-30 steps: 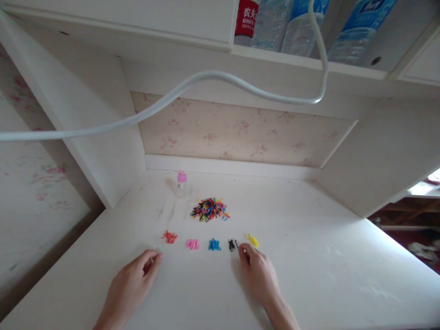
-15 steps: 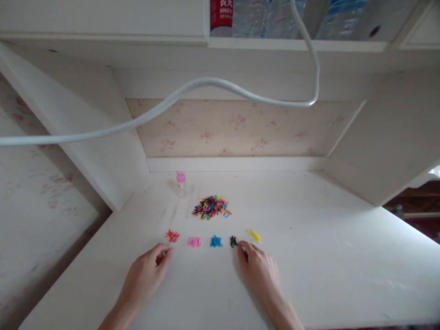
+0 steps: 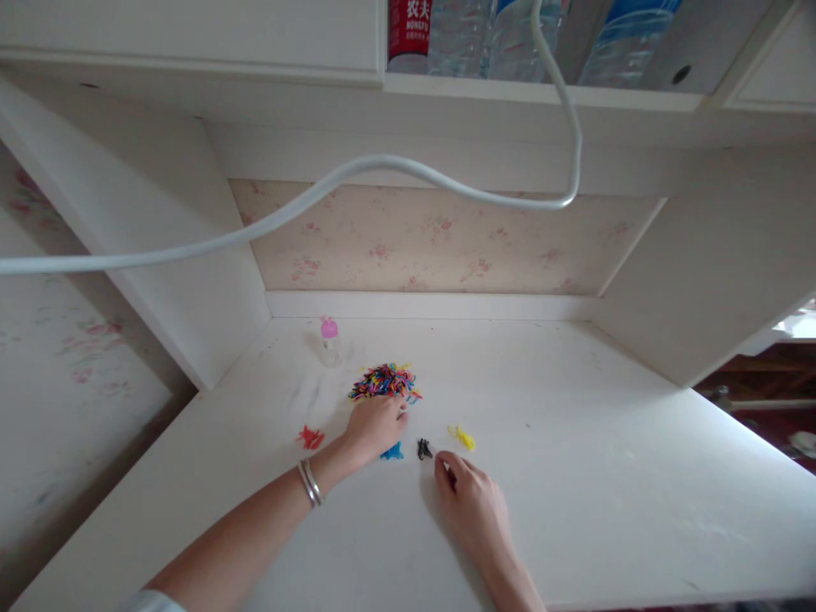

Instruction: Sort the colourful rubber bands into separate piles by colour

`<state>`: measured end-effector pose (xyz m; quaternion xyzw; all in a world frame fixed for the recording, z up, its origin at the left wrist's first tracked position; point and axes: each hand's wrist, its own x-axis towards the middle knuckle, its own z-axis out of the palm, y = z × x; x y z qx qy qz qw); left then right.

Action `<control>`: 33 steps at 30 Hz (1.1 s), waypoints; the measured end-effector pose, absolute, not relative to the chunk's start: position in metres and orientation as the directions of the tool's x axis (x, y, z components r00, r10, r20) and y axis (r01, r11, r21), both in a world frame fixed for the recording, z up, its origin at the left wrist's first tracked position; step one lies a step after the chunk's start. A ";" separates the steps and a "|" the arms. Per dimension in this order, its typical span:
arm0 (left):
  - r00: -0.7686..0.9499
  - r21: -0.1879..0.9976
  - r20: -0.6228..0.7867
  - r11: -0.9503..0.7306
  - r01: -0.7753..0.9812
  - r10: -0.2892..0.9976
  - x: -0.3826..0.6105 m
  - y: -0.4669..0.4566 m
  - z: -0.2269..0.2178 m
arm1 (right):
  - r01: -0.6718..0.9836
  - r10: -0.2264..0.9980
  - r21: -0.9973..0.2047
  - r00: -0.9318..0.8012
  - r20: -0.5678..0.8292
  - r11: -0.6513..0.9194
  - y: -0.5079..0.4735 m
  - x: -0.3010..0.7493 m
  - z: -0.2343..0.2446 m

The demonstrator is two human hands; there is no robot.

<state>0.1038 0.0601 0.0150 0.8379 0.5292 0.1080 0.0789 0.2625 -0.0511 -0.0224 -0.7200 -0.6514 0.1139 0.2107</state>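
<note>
A mixed pile of small coloured rubber bands [image 3: 382,382] lies on the white desk. My left hand [image 3: 376,423] reaches over to the pile's near edge, fingers bent down and a small gap showing beside the thumb; some fingertips are hidden. Under that hand and wrist, the pink bands are covered and the blue rubber bands [image 3: 392,451] partly so. My right hand [image 3: 472,493] rests by the black rubber bands [image 3: 424,449], its thumb and fingers closed together; whatever they hold is hidden. Red rubber bands [image 3: 310,438] sit left, yellow rubber bands [image 3: 464,437] right.
A small clear bottle with a pink cap [image 3: 330,340] stands behind the pile, to its left. Across the upper view runs a white cable [image 3: 382,161]. Overhead, a shelf holds plastic bottles [image 3: 456,38]. White side panels [image 3: 720,263] flank the desk [image 3: 605,484].
My left hand has moved from beside the red bands, forward and right to the mixed pile. My right hand stays near the black bands. The whole view has shifted slightly.
</note>
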 end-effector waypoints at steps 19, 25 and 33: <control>0.373 0.215 0.105 -0.387 0.897 0.922 0.107 0.055 0.020 | 0.894 0.987 -0.448 0.084 0.140 -0.012 -0.052 0.264 -0.026; 0.292 0.184 0.129 -0.313 0.932 0.948 0.068 0.018 0.022 | 0.900 0.987 -0.436 0.057 0.149 0.014 -0.052 0.264 -0.026; 0.309 0.173 0.084 -0.319 0.932 0.947 0.070 -0.012 0.005 | 0.892 0.987 -0.452 0.072 0.141 0.000 -0.053 0.263 -0.026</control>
